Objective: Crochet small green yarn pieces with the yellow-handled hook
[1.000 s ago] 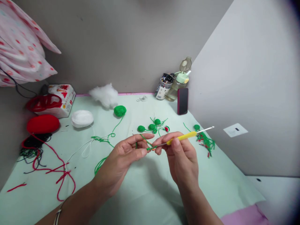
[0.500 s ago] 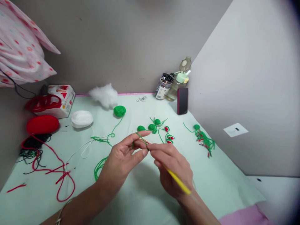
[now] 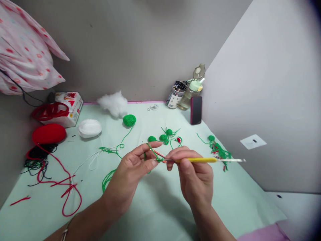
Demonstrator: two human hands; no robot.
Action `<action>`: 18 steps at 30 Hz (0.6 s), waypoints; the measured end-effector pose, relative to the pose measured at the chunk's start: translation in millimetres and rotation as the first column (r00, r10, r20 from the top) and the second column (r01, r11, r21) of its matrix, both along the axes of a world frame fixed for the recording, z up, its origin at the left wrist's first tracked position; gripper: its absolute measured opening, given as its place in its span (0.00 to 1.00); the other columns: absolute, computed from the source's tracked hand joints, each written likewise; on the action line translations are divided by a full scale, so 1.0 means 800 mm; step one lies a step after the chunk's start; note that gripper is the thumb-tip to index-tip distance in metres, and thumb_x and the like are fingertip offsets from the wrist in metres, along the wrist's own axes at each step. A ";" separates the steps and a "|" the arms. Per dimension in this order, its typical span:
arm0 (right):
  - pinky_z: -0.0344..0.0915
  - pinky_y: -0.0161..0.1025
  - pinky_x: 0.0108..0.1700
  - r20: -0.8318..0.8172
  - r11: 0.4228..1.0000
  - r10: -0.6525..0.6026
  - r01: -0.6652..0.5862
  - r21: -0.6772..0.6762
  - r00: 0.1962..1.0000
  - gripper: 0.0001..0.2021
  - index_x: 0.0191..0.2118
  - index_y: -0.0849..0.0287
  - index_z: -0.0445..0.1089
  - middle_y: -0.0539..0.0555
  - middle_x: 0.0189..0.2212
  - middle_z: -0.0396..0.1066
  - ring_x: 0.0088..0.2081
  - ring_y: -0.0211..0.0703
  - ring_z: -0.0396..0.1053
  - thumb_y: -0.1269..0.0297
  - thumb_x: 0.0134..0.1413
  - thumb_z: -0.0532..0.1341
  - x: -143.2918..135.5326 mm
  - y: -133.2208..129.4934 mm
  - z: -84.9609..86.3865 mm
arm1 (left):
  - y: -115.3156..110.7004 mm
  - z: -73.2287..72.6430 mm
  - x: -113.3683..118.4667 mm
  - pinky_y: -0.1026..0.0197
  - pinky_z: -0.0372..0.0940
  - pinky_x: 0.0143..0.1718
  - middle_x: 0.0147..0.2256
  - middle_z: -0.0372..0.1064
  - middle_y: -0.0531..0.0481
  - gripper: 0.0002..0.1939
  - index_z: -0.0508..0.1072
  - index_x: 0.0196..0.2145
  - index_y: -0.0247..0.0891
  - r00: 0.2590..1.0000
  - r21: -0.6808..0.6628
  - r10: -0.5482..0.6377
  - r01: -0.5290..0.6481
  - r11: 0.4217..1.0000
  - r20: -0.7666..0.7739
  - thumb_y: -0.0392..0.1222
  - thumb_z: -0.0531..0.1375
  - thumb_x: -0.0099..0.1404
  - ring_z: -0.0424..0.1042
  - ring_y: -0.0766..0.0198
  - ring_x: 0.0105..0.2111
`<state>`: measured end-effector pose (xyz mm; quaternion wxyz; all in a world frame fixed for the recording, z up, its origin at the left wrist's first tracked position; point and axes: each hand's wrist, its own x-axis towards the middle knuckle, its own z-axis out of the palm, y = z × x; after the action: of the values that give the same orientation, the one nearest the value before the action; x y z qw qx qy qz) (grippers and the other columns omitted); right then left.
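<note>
My right hand (image 3: pixel 195 174) grips a yellow-handled crochet hook (image 3: pixel 203 160), held nearly level, one metal end pointing right. Its other end meets a small green crochet piece (image 3: pixel 159 160) pinched between the thumb and a finger of my left hand (image 3: pixel 132 170). Green yarn (image 3: pixel 153 150) runs over the raised left index finger. Behind the piece, an orange stick-like thing (image 3: pixel 160 154) shows in part; I cannot tell what it is. On the table beyond lie several green crocheted balls (image 3: pixel 163 138) and a red-and-green crocheted piece (image 3: pixel 179 140). A green yarn ball (image 3: pixel 129 120) stands farther back.
Red yarn (image 3: pixel 49 133), white yarn (image 3: pixel 89 128) and tangled black yarn (image 3: pixel 40 159) lie left. White stuffing (image 3: pixel 114 103), a pen cup (image 3: pixel 176 95), a water bottle (image 3: pixel 187 98) and a phone (image 3: pixel 196 110) line the back. Yarn scraps (image 3: pixel 220 150) lie right.
My right hand has turned, swinging the crochet hook from slanting down toward me to nearly level, pointing right. The green piece shows more plainly between my hands. My left hand has barely moved.
</note>
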<state>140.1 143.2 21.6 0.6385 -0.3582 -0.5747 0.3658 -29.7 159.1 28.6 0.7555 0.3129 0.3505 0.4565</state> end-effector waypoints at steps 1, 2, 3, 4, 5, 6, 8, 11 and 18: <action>0.74 0.43 0.38 0.021 1.000 0.002 -0.002 0.000 1.000 0.10 0.44 0.50 0.83 0.54 0.38 0.80 0.38 0.45 0.75 0.63 0.72 0.62 -0.001 0.001 0.000 | -0.002 -0.001 0.002 0.60 0.62 0.51 0.35 0.74 0.54 0.16 0.84 0.50 0.50 1.000 0.019 -0.003 0.004 1.000 -0.016 0.42 0.72 0.64 0.69 0.62 0.41; 0.74 0.43 0.39 0.044 1.000 -0.009 0.008 0.012 0.999 0.09 0.44 0.50 0.83 0.55 0.39 0.81 0.41 0.46 0.76 0.64 0.71 0.63 -0.003 0.002 0.000 | -0.005 -0.002 0.003 0.60 0.62 0.51 0.35 0.73 0.55 0.16 0.84 0.50 0.51 1.000 0.031 -0.010 0.010 0.999 -0.021 0.42 0.72 0.65 0.69 0.63 0.41; 0.75 0.43 0.40 0.057 1.000 -0.020 0.019 0.024 0.998 0.09 0.44 0.49 0.83 0.55 0.40 0.82 0.43 0.47 0.77 0.64 0.70 0.63 -0.004 0.002 -0.001 | -0.006 -0.003 0.004 0.60 0.62 0.51 0.35 0.72 0.55 0.16 0.84 0.50 0.52 1.000 0.035 -0.018 0.019 0.999 -0.020 0.42 0.72 0.65 0.70 0.63 0.41; 0.75 0.43 0.41 0.054 0.999 -0.021 0.019 0.027 0.998 0.09 0.44 0.49 0.83 0.55 0.40 0.83 0.44 0.47 0.77 0.64 0.70 0.64 -0.005 0.003 -0.001 | -0.007 -0.003 0.004 0.59 0.63 0.52 0.35 0.72 0.55 0.16 0.84 0.50 0.53 0.999 0.035 -0.028 0.029 0.999 -0.016 0.42 0.72 0.65 0.70 0.63 0.42; 0.76 0.43 0.40 0.038 1.000 -0.014 0.013 0.024 0.999 0.09 0.44 0.49 0.83 0.54 0.40 0.83 0.43 0.47 0.78 0.64 0.71 0.63 -0.006 0.003 -0.001 | -0.007 -0.002 0.003 0.59 0.63 0.53 0.35 0.73 0.55 0.15 0.84 0.50 0.52 0.999 0.040 -0.037 0.037 0.999 -0.014 0.42 0.72 0.66 0.71 0.62 0.43; 0.76 0.43 0.39 0.016 1.000 -0.005 0.005 0.019 1.000 0.10 0.44 0.48 0.83 0.54 0.39 0.83 0.41 0.46 0.78 0.64 0.71 0.63 -0.006 0.004 0.000 | -0.006 -0.002 0.003 0.58 0.63 0.54 0.36 0.74 0.54 0.15 0.84 0.50 0.52 0.999 0.049 -0.046 0.047 0.998 -0.014 0.42 0.72 0.66 0.71 0.62 0.43; 0.77 0.43 0.38 -0.006 1.000 0.000 0.000 -0.003 1.000 0.09 0.44 0.49 0.83 0.54 0.39 0.83 0.39 0.45 0.78 0.64 0.71 0.63 -0.007 0.004 0.001 | -0.003 0.001 0.001 0.57 0.63 0.55 0.38 0.76 0.53 0.13 0.85 0.50 0.51 0.998 0.077 -0.058 0.059 0.995 -0.013 0.43 0.71 0.67 0.72 0.61 0.44; 0.78 0.45 0.38 0.037 1.000 -0.020 0.020 -0.001 0.999 0.09 0.44 0.49 0.83 0.54 0.37 0.83 0.39 0.47 0.79 0.64 0.71 0.63 -0.005 0.002 0.002 | 0.001 0.004 0.000 0.57 0.63 0.56 0.40 0.78 0.52 0.10 0.86 0.47 0.50 0.998 0.086 -0.061 0.061 0.994 -0.002 0.46 0.71 0.67 0.73 0.60 0.46; 0.78 0.48 0.47 0.432 0.970 -0.185 0.095 0.222 0.883 0.21 0.55 0.41 0.80 0.55 0.49 0.82 0.46 0.50 0.80 0.74 0.63 0.67 -0.003 -0.012 -0.012 | -0.002 0.000 0.006 0.57 0.64 0.54 0.35 0.78 0.53 0.23 0.83 0.53 0.47 0.998 -0.100 -0.015 0.021 0.995 0.062 0.45 0.77 0.60 0.74 0.61 0.42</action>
<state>137.6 133.4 11.7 0.5449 -0.4095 -0.7122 0.1678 -24.8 157.6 28.6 0.7846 0.2636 0.3471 0.4409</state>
